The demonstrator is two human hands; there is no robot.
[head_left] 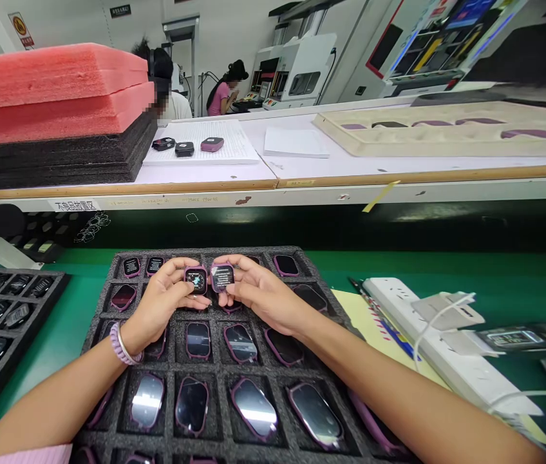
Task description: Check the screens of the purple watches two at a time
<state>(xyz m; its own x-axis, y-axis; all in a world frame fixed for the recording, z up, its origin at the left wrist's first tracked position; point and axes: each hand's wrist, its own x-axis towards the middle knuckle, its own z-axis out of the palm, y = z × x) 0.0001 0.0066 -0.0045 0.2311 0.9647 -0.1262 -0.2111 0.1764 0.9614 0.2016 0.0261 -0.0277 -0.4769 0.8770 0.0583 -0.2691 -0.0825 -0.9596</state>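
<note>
Left hand [169, 287]: you pinch a purple-cased smartwatch [196, 278], dial lit.
Right hand [258, 290]: you hold a second smartwatch [222, 276] showing text.
Both watches: side by side above the foam tray [171, 367], toward 12 o'clock.
Power strip [463, 368]: tray's 3 o'clock.

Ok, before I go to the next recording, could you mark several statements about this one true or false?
1. The left hand holds a dial-display watch. True.
2. The right hand rests on the power strip. False: it holds a text-display watch.
3. Both hands are over the dark foam tray. True.
4. The black foam is stacked on top of the red foam. False: the red foam is on top.
5. Three small devices lie on the lined paper. True.
6. The power strip is left of the tray in the picture. False: it is on the right.
</note>
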